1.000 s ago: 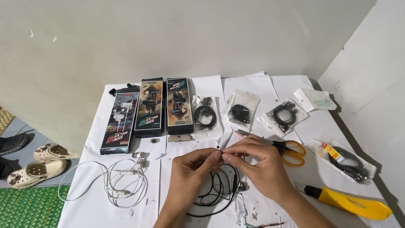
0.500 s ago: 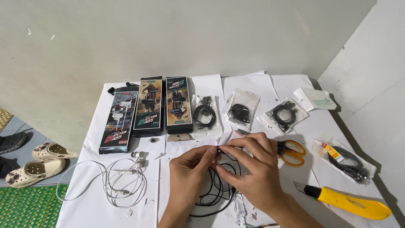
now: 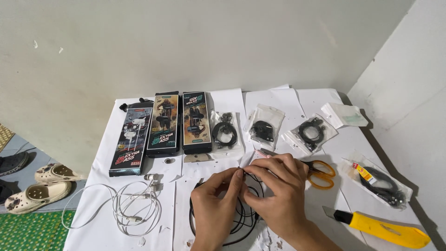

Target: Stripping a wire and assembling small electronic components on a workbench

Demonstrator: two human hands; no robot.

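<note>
Far left, off the surface (image 3: 107, 223), pale sandals (image 3: 39, 188) lie on the floor. On the white paper, a white earphone cable (image 3: 132, 211) lies loosely coiled, out of its pack. Behind it three boxes (image 3: 165, 124) lie side by side, one still showing white earphones inside.

In the middle, both hands meet over a black cable (image 3: 241, 218) that sprawls in loops on the surface beneath them. The left hand (image 3: 216, 204) pinches a strand between thumb and forefinger, fingers closed on it; the right hand (image 3: 276, 193) has its fingers curled tight on the same cable, touching the left's fingertips. The cable looks only partly gathered: most of it is loose, not yet wound or bagged.

Behind the hands, three clear bags (image 3: 265, 128) already hold coiled black cables. Right of the hands lie orange scissors (image 3: 320, 173), another bagged cable (image 3: 381, 183) with a small glue tube, and a yellow knife (image 3: 381, 227) near the edge.
</note>
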